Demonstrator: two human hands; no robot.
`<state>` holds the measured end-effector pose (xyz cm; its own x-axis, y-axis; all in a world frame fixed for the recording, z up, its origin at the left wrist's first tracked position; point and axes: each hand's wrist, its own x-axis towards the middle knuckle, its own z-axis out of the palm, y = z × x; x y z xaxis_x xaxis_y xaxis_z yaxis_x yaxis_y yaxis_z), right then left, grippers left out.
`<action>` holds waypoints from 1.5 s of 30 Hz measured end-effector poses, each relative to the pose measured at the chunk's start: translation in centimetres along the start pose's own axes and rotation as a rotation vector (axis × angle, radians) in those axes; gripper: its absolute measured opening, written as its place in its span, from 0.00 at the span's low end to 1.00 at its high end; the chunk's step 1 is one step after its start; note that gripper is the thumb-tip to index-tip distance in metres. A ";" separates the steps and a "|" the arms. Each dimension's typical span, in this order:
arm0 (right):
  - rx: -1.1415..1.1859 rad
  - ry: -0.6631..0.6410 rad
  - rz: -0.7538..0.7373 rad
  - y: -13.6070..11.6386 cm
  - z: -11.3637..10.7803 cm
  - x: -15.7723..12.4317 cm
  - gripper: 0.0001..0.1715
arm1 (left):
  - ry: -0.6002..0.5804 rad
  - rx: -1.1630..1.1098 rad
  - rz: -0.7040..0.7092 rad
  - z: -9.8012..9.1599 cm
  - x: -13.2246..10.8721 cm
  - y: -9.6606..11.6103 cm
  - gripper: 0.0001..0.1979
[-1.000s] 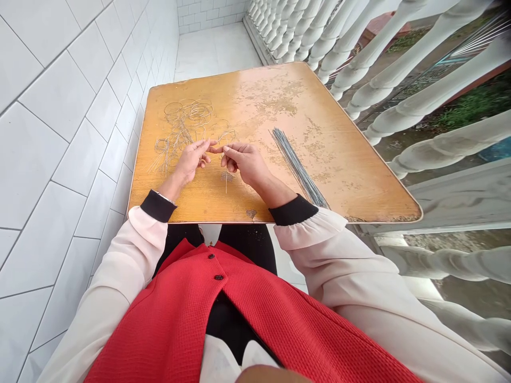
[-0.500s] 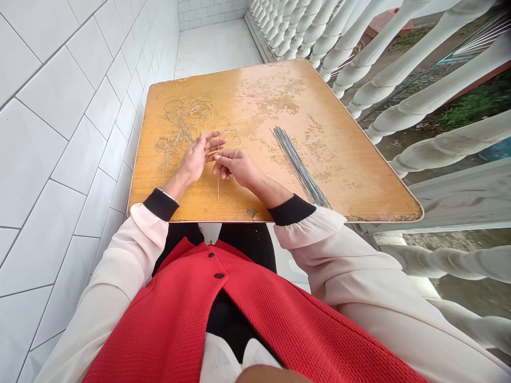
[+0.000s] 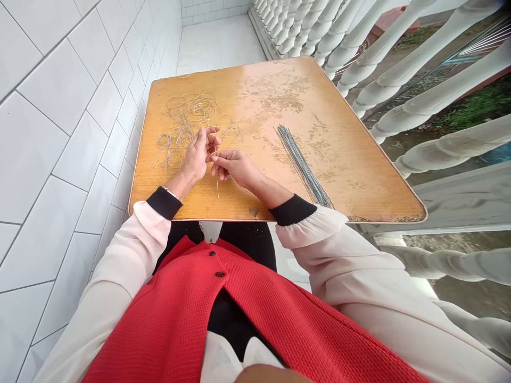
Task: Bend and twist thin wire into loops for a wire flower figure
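Observation:
My left hand [image 3: 198, 154] and my right hand [image 3: 233, 165] meet over the near part of a worn wooden table [image 3: 359, 175]. Both pinch one thin wire [image 3: 217, 186] whose loose end hangs down toward the table's front edge. The left fingers curl round its upper part, and the right thumb and forefinger grip it just beside them. Behind the hands lies a pile of bent wire loops [image 3: 187, 119].
A bundle of straight grey wires [image 3: 303, 167] lies on the table to the right of my right hand. A white tiled wall [image 3: 59, 117] runs along the left. White balusters [image 3: 399, 64] line the right side, close to the table's edge.
The hands have drawn a little nearer and leftward, and the wire now hangs straight down from the pinch. The left fingers have curled closer round it.

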<state>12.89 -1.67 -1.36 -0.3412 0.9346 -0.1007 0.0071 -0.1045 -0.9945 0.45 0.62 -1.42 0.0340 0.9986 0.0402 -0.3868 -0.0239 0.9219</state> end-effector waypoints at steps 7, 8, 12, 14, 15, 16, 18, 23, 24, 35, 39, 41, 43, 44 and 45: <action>-0.008 0.074 -0.051 -0.8 -0.5 -0.4 0.20 | -0.085 0.051 -0.129 -0.1 -0.6 1.9 0.29; 0.001 0.083 -0.063 -0.9 -0.7 -0.5 0.20 | -0.111 0.050 -0.146 -0.3 -0.7 2.1 0.27; 0.040 0.108 -0.089 -1.3 -1.2 -0.5 0.20 | -0.213 0.077 -0.183 -1.0 -0.6 1.7 0.12; 0.030 0.111 -0.090 -1.2 -1.2 -0.5 0.22 | -0.259 0.116 -0.200 -1.1 -0.4 1.0 0.08; 0.019 0.110 -0.088 -1.2 -1.2 -0.5 0.23 | -0.275 0.133 -0.202 -1.2 -0.3 0.7 0.07; 0.009 0.108 -0.083 -1.2 -1.1 -0.4 0.23 | -0.279 0.144 -0.198 -1.1 -0.2 0.4 0.06; -0.001 0.095 -0.060 -1.1 -1.0 -0.4 0.23 | -0.245 0.141 -0.177 -1.0 -0.1 0.2 0.04; -0.007 0.051 0.008 -0.9 -1.0 -0.5 0.14 | -0.094 0.138 -0.076 -0.8 -0.2 0.6 0.04; -0.012 0.045 0.015 -0.9 -1.1 -0.5 0.12 | -0.061 0.160 -0.051 -0.8 -0.2 0.8 0.04; -0.190 0.025 0.037 -0.6 -1.2 -0.7 0.09 | 0.144 0.287 -0.027 -0.6 -0.4 1.7 0.07; -0.222 0.024 -0.029 0.1 -1.7 -0.3 0.06 | 0.085 0.324 -0.050 -0.4 -0.6 1.7 0.08; -0.273 0.033 -0.060 0.4 -2.0 -0.1 0.05 | 0.078 0.358 -0.051 -0.4 -0.6 1.7 0.08; -0.369 0.054 -0.111 0.7 -2.3 0.1 0.06 | 0.077 0.392 -0.045 -0.5 -0.5 1.6 0.08; -0.433 0.068 -0.151 0.8 -2.4 0.2 0.06 | 0.076 0.407 -0.040 -0.6 -0.5 1.6 0.08; -0.503 0.087 -0.197 0.8 -2.6 0.2 0.07 | 0.073 0.419 -0.034 -0.6 -0.4 1.5 0.08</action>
<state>15.27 -0.69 -2.27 -0.3027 0.9469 0.1082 0.4070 0.2311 -0.8837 -0.72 0.20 -0.29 -0.0309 0.9995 -0.0068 0.0224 0.0075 0.9997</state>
